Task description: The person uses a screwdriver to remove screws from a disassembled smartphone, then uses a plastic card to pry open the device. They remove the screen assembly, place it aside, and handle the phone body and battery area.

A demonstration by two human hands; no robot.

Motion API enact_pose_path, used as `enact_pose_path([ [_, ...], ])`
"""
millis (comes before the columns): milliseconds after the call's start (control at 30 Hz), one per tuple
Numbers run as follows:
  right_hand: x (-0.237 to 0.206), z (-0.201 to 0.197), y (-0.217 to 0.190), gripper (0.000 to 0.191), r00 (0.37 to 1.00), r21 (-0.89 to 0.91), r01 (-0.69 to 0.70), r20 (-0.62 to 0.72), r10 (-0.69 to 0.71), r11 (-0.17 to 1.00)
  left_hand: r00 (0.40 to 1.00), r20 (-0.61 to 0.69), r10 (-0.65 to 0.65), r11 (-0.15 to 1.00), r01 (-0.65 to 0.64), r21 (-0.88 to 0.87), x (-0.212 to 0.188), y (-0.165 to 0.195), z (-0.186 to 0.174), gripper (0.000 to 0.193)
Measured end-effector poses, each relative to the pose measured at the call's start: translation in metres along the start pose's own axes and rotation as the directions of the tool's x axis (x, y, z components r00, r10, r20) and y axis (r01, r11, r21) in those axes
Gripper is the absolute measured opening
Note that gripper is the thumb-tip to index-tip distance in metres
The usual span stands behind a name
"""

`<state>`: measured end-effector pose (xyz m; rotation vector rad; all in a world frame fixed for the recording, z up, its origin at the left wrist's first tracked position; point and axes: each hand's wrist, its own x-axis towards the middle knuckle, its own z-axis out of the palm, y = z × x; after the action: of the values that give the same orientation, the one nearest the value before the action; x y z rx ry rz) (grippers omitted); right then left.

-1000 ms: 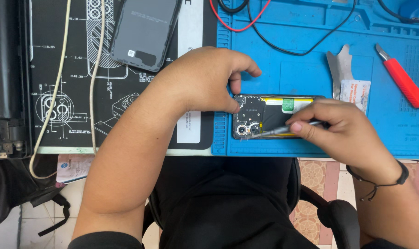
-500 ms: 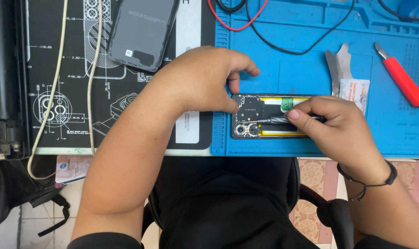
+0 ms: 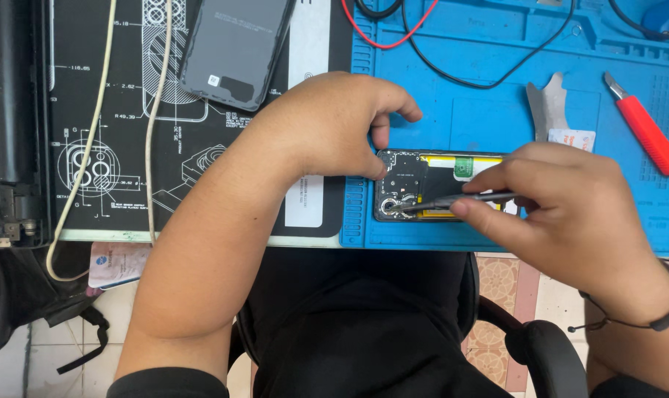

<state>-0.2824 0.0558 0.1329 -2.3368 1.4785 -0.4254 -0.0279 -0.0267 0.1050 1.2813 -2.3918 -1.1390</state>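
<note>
The left hand [image 3: 334,125] pins the opened phone [image 3: 430,186] on the blue mat [image 3: 496,110] (near the table's edge) while the right hand [image 3: 563,214] pinches a screwdriver [image 3: 452,200] onto a board screw, apparently mid-unscrewing, needing steady downward pressure.

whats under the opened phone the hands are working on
The opened phone lies on a blue work mat. The left hand steadies its end; the right hand with a thin tool covers the other end.

Tabletop [image 3: 202,237] covered by a black diagram mat [image 3: 113,110] and a blue work mat [image 3: 482,88], opened phone [image 3: 423,184], grey back cover [image 3: 235,48], red knife [image 3: 648,133], metal pry tool [image 3: 544,107], loose wires [image 3: 460,63].
</note>
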Motion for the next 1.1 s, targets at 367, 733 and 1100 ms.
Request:
enact_pose_path([
  [367, 0.022, -0.017, -0.035, 0.021, 0.953, -0.164, 0.300, 0.019, -0.301, 0.940, 1.000, -0.009, 0.009, 1.000, -0.009, -0.004, 0.001, 0.001, 0.001, 0.070],
  [733, 0.038, -0.014, -0.082, 0.024, 0.855, -0.593, 0.505, 0.442, -0.270, 0.627, 1.000, 0.016, -0.016, 1.000, 0.016, -0.001, 0.001, 0.004, -0.003, 0.072],
  [1100, 0.041, -0.032, -0.074, 0.042, 0.793, -0.357, 0.586, 0.436, -0.425, 0.727, 0.998, 0.030, -0.052, 0.999, 0.052, -0.007, 0.002, 0.009, -0.005, 0.072],
])
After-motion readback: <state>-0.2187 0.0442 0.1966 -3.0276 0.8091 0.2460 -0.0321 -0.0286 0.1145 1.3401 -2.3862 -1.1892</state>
